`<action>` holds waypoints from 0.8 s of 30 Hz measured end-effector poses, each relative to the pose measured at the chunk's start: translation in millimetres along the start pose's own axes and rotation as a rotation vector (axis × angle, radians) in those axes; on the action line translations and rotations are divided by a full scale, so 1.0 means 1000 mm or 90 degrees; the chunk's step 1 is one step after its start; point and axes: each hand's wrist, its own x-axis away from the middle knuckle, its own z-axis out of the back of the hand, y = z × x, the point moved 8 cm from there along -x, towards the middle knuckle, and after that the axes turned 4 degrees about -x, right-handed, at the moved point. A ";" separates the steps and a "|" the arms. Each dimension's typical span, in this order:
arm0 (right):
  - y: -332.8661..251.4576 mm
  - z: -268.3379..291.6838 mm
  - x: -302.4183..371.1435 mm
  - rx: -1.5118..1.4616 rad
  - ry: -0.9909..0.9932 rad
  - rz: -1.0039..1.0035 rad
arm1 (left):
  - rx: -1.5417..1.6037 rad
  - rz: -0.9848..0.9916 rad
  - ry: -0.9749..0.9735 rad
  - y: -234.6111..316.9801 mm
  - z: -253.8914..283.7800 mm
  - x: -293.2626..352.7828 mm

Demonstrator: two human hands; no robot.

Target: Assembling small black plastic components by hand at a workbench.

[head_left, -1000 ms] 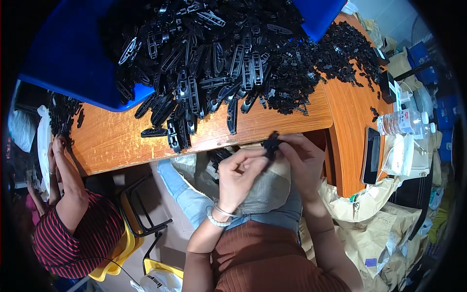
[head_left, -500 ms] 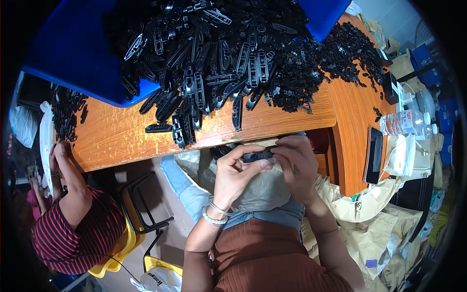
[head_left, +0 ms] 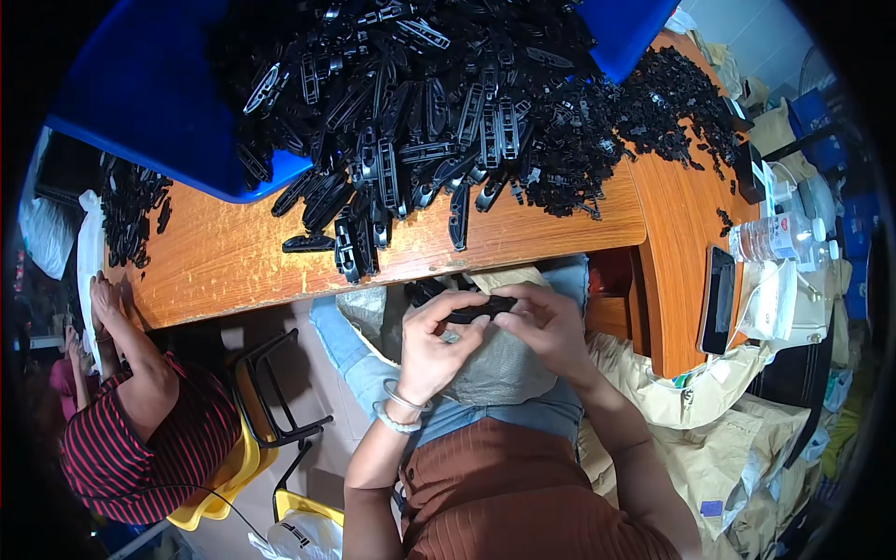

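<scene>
Over my lap, just below the table's front edge, both hands grip one long black plastic part point(head_left: 469, 312). My left hand point(head_left: 435, 338) pinches its left end between thumb and fingers. The fingers of my right hand point(head_left: 544, 327) close on its right end. Beneath them, a pale woven sack point(head_left: 485, 378) lies across my lap, with more black parts point(head_left: 425, 291) in its mouth. On the table in front, a large heap of similar long black plastic parts point(head_left: 387, 168) spills out of a blue bin point(head_left: 159, 103).
Small black pieces point(head_left: 672, 103) are strewn over the table's right side. A phone point(head_left: 718, 299) and water bottles point(head_left: 770, 239) are at the right edge. On the left, a person in a striped shirt point(head_left: 154, 439) sits by the table. Brown paper sacks point(head_left: 700, 448) stand at my right.
My right hand has come down and left along the black part, closer to my left hand. My left hand has shifted slightly left. The heap looks the same.
</scene>
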 end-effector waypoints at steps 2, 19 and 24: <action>-0.002 -0.006 0.000 0.048 -0.012 0.005 | -0.018 0.021 0.030 -0.001 0.001 0.002; -0.055 0.016 -0.059 0.525 0.138 0.320 | -0.313 -0.278 0.115 0.038 0.008 -0.030; -0.047 0.012 -0.069 0.722 0.261 0.325 | -0.539 -0.098 0.233 0.017 0.011 -0.068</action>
